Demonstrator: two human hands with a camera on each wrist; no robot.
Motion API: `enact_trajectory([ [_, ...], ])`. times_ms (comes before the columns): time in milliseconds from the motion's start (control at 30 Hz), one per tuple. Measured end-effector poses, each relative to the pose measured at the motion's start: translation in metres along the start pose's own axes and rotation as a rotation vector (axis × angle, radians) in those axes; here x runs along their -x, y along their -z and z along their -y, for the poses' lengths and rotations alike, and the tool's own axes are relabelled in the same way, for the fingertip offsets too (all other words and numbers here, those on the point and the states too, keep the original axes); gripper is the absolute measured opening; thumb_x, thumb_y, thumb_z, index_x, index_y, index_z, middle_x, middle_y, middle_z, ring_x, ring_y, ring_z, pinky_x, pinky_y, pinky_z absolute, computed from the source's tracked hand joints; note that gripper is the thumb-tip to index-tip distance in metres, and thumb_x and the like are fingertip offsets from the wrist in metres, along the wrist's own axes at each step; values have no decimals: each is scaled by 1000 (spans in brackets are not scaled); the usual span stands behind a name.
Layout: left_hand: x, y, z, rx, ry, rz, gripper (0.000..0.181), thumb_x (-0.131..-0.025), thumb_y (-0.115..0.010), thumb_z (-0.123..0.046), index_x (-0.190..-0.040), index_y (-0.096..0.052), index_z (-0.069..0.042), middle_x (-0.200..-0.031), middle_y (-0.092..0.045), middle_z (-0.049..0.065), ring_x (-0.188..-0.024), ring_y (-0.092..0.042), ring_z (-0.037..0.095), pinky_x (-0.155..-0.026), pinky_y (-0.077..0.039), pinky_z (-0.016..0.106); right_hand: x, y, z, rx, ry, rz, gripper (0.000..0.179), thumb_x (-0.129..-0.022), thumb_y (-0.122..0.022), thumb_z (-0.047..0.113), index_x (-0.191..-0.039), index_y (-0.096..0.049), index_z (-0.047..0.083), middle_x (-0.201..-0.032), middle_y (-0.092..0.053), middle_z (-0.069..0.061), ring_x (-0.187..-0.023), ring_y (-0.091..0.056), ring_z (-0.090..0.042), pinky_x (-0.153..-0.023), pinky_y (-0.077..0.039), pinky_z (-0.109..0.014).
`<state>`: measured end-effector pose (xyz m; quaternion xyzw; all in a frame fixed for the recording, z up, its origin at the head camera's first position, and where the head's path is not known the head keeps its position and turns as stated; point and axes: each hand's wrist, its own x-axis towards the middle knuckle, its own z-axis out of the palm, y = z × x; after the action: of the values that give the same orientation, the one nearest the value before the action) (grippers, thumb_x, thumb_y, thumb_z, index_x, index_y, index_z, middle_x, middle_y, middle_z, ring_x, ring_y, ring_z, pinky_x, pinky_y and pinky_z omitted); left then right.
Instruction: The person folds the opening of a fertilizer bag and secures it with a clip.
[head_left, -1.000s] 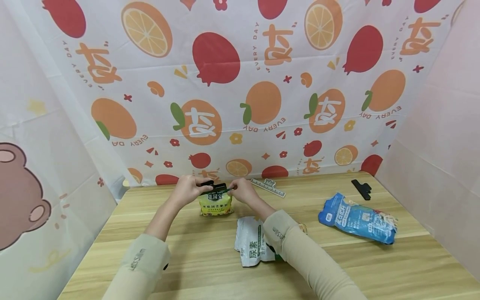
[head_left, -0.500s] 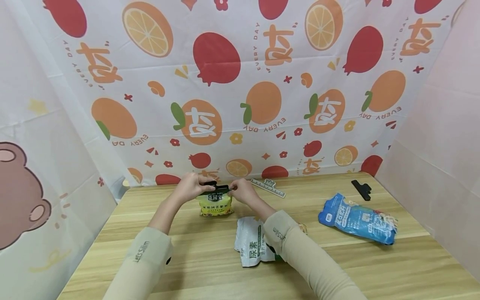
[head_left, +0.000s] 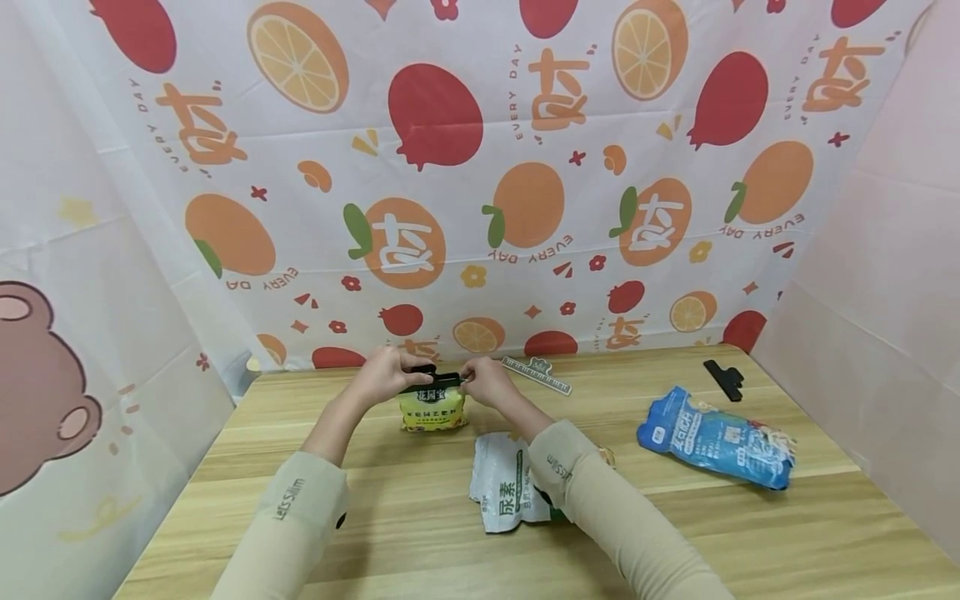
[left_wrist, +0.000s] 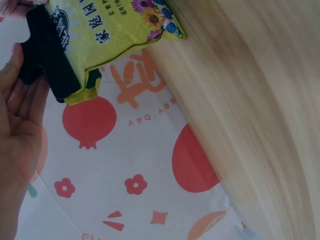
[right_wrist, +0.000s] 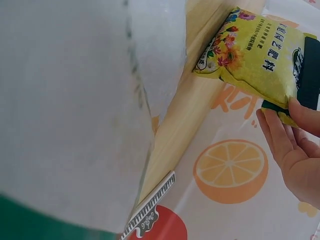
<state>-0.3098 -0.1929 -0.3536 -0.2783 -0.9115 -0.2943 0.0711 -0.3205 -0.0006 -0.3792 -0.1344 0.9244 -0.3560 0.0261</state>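
A yellow printed bag with flowers on it point(head_left: 432, 410) stands at the back of the table. Across its top edge sits a black bag clip point(left_wrist: 47, 55). My left hand point(head_left: 380, 377) pinches that clip by its handle, thumb on one side and fingers on the other. At the opposite top corner, my right hand point(head_left: 487, 382) pinches the folded edge of the bag between thumb and fingers, as the right wrist view shows with the right hand point(right_wrist: 295, 150). The far side of the bag is hidden in the head view.
A white and green bag point(head_left: 498, 483) lies in front, partly under the right forearm. To the right are a blue bag point(head_left: 720, 442) and another black clip point(head_left: 723, 380). A clip with a piano-key pattern point(head_left: 536, 375) lies near the back edge by the printed cloth point(head_left: 480, 283).
My left hand and the black clip have shifted slightly to the right along the bag's top. My right hand stays at the bag's corner. The other bags and clips have not moved.
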Motion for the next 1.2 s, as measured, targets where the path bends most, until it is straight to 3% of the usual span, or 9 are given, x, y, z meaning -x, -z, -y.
enact_trajectory([
  [367, 0, -1, 2, 18, -8, 8, 29, -81, -71, -15, -105, -69, 1, -56, -60, -2, -36, -35, 11, -101, -13, 59, 2, 0, 1, -5, 4, 6, 17, -80, -70, 4, -97, -68, 2, -86, -64, -3, -80, -59, -16, -68, -49, -26],
  [433, 1, -1, 2, 27, -2, 15, 29, -81, -71, -14, -105, -68, 2, -56, -60, -1, -37, -33, 10, -99, -25, 55, 2, 0, 2, -8, 0, 6, 17, -80, -70, 3, -97, -68, 2, -86, -64, -4, -80, -59, -16, -68, -49, -26],
  [533, 1, -2, 2, 41, 19, 33, 30, -82, -70, -13, -107, -67, 3, -58, -60, 1, -40, -32, 10, -75, -44, 40, 2, 0, 2, -11, -4, 11, 17, -80, -70, 3, -97, -68, 3, -85, -63, -3, -80, -59, -16, -68, -49, -26],
  [600, 2, -3, 2, 60, 43, 43, 31, -83, -69, -12, -109, -65, 4, -65, -63, 4, -44, -35, 10, -58, -40, 33, 2, 0, 2, -10, -4, 15, 16, -80, -70, 4, -96, -67, 3, -85, -63, -3, -80, -58, -16, -68, -49, -27],
  [667, 3, -3, 2, 76, 60, 43, 32, -84, -68, -12, -111, -64, 4, -76, -65, 7, -50, -41, 10, -52, -40, 29, 1, -1, 1, -12, -3, 15, 16, -81, -70, 4, -97, -67, 3, -85, -63, -2, -80, -58, -16, -68, -49, -27],
  [733, 4, -4, 2, 91, 64, 32, 33, -84, -67, -13, -113, -63, 4, -86, -66, 10, -57, -47, 10, -54, -41, 27, 1, -1, 0, -10, 0, 12, 16, -81, -70, 4, -97, -67, 3, -85, -63, -2, -80, -58, -16, -68, -49, -27],
  [967, 10, -8, 9, 131, 51, -8, 34, -84, -68, -13, -115, -63, -1, -75, -59, 10, -62, -48, 15, -58, -42, 31, 1, -2, 0, -31, 15, 30, 18, -81, -69, 4, -98, -67, 2, -87, -63, -3, -81, -59, -16, -70, -49, -26],
  [1067, 14, -10, 14, 162, 69, -10, 38, -83, -69, -13, -118, -61, -1, -98, -62, 13, -81, -58, 22, -70, -49, 38, 1, -1, -1, -48, 19, 36, 17, -81, -69, 3, -98, -66, 2, -86, -63, -3, -81, -58, -17, -70, -49, -26],
  [1200, 23, -11, 24, 252, 127, -24, 40, -85, -68, -12, -121, -57, 2, -116, -57, 20, -103, -55, 34, -81, -48, 43, 1, 0, -3, -50, 21, 33, 15, -81, -68, 3, -96, -66, 2, -85, -62, -3, -81, -58, -17, -71, -48, -27],
])
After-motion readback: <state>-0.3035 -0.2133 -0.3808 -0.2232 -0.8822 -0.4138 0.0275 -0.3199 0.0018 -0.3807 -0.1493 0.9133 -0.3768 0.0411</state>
